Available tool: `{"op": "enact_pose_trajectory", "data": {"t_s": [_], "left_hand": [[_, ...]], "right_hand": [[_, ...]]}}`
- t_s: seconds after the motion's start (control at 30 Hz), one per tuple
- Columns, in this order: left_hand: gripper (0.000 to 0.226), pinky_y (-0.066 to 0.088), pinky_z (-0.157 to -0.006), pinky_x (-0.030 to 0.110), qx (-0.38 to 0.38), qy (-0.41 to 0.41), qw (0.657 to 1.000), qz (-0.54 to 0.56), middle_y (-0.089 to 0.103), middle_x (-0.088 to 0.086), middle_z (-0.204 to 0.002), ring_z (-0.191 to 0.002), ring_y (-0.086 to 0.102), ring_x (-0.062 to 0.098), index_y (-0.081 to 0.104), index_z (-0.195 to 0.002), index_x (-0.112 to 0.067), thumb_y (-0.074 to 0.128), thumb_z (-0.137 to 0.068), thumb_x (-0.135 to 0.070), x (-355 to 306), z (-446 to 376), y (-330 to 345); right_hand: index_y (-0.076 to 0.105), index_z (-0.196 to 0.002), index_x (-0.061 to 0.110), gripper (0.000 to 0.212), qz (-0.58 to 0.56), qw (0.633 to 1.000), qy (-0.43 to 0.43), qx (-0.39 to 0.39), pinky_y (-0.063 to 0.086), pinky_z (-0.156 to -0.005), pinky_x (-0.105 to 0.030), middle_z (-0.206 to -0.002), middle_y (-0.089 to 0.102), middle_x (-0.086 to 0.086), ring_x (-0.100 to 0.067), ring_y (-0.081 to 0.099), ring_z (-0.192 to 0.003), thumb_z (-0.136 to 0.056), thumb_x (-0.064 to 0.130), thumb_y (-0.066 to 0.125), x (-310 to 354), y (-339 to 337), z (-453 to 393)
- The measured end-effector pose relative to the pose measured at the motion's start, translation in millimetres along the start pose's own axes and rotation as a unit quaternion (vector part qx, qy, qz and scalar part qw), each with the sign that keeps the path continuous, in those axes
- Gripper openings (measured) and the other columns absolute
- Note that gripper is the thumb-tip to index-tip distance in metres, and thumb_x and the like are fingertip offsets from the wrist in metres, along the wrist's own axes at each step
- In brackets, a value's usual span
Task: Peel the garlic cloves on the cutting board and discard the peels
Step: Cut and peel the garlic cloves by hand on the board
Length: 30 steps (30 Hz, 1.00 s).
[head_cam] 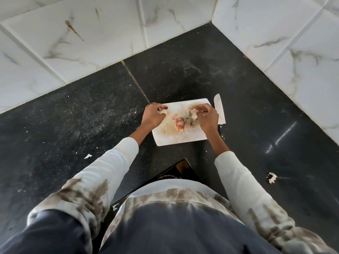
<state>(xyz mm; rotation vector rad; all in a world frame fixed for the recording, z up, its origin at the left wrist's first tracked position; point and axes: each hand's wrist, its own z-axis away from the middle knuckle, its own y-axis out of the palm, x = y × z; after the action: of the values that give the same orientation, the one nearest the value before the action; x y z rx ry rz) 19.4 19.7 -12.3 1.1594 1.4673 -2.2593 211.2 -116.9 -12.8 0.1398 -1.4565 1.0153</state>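
You are standing in a kitchen: a dark speckled stone counter (183, 74) runs under both hands into a corner of white marble-look wall tiles (91, 39) beyond them, with a stained white cutting board (176, 138) beneath your fingers and a knife (219, 110) just right of your right hand.

- White cutting board (170, 138), stained brownish, lies flat
- Pale garlic cloves: one (163, 112) at its 10 o'clock edge, others (193, 114) near 1 o'clock
- Pinkish peels (180, 124) heaped centrally (a loose curl)
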Motion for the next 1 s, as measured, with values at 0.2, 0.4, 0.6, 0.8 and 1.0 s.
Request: {"op": "enact_pose_trajectory", "data": {"t_s": [0.2,0.4,0.6,0.8,1.0], "left_hand": [[0.028,0.045,-0.109,0.039,-0.031,0.099,0.993,-0.056,0.067,-0.002,-0.129,-0.125,0.052,0.019,0.078,-0.116,-0.022,0.075,-0.091,-0.01,-8,10,6],[0.03,0.047,-0.104,0.035,0.047,0.162,0.985,-0.046,0.069,-0.006,-0.12,-0.114,0.054,0.013,0.076,-0.119,-0.024,0.08,-0.09,-0.028,-17,19,21],[0.036,0.045,-0.102,0.03,0.069,0.15,0.985,-0.055,0.07,-0.005,-0.12,-0.112,0.057,0.012,0.073,-0.12,-0.023,0.08,-0.09,-0.04,-16,25,31],[0.041,0.05,-0.103,0.031,0.074,0.154,0.983,-0.06,0.069,-0.001,-0.123,-0.116,0.06,0.015,0.072,-0.125,-0.019,0.082,-0.087,-0.031,-20,31,36],[0.048,0.052,-0.107,0.039,0.073,0.137,0.984,-0.091,0.066,0.002,-0.131,-0.125,0.058,0.021,0.067,-0.132,-0.019,0.083,-0.087,-0.024,-17,33,43]], "right_hand": [[0.073,-0.115,0.017,0.018,0.003,1.0,-0.02,-0.018,0.046,-0.082,-0.005,-0.114,0.074,0.006,-0.005,0.067,-0.094,-0.098,0.012,0.071,-2,-8,1],[0.072,-0.114,0.015,0.018,-0.005,0.998,-0.026,-0.057,0.044,-0.071,0.004,-0.111,0.072,0.008,-0.003,0.067,-0.093,-0.099,0.007,0.068,-5,-21,7],[0.07,-0.116,0.019,0.02,0.013,0.994,0.013,-0.108,0.052,-0.082,-0.013,-0.112,0.071,0.007,-0.007,0.066,-0.096,-0.099,0.009,0.066,-18,-39,19],[0.062,-0.12,0.019,0.031,0.136,0.975,0.09,-0.152,0.053,-0.096,-0.04,-0.127,0.059,-0.003,-0.022,0.055,-0.12,-0.093,0.022,0.077,-45,-53,35],[0.055,-0.126,0.012,0.05,0.175,0.968,0.144,-0.11,0.05,-0.101,-0.049,-0.135,0.056,-0.009,-0.032,0.049,-0.128,-0.09,0.035,0.08,-62,-59,49]]}}
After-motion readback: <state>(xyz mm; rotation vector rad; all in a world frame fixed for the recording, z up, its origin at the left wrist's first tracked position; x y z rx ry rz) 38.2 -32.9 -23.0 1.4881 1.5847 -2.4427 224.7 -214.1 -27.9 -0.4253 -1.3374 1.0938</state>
